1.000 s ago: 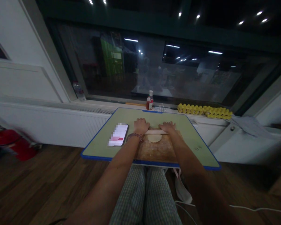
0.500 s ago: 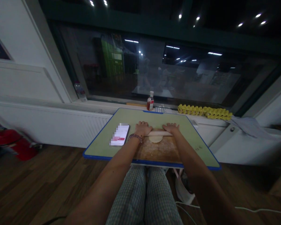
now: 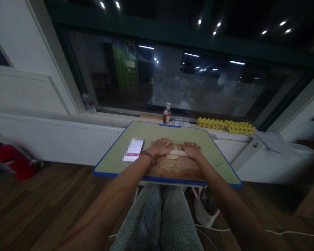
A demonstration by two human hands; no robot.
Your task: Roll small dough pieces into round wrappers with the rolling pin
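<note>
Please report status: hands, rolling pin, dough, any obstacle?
Left hand, right hand on rolling pin. Dough showing at its near side. Phone left of board, not blocking.

I count two grips at this spot, the left grip (image 3: 162, 147) and the right grip (image 3: 192, 150), to one rolling pin (image 3: 177, 152), one piece of dough (image 3: 172, 157) and one wooden board (image 3: 175, 170). There is one tabletop (image 3: 149, 131), one phone (image 3: 134, 150) and two bottles, a clear bottle (image 3: 89, 102) and a reddish bottle (image 3: 166, 115). Lower down I make out one red canister (image 3: 14, 161) and one pale bag (image 3: 204, 213).
</note>
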